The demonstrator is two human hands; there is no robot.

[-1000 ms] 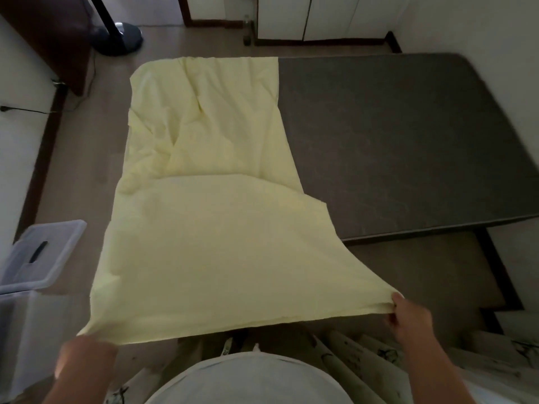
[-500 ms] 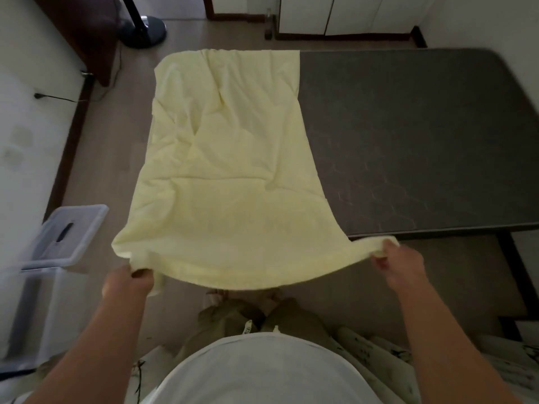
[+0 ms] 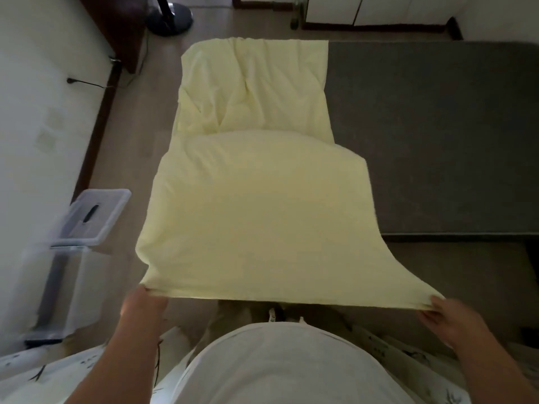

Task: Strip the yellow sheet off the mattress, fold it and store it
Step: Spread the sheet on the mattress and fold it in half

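The yellow sheet point(image 3: 256, 211) is folded into a long strip over the left part of the dark grey mattress point(image 3: 443, 135). Its far end lies wrinkled on the mattress, while the near half billows up in the air toward me. My left hand point(image 3: 144, 310) pinches the near left corner of the sheet. My right hand point(image 3: 449, 319) pinches the near right corner. The near edge is stretched taut between both hands, above the floor in front of my body.
A clear plastic storage box point(image 3: 61, 275) with its lid point(image 3: 93, 217) propped on top stands at the left by the wall. A fan base point(image 3: 169, 18) and dark furniture sit at the far left. White cabinets line the far wall. Patterned bedding lies at my feet.
My hands dropped and slackened the sheet half a second ago, then lifted and drew back, so the near half now balloons up and the edge is taut again.
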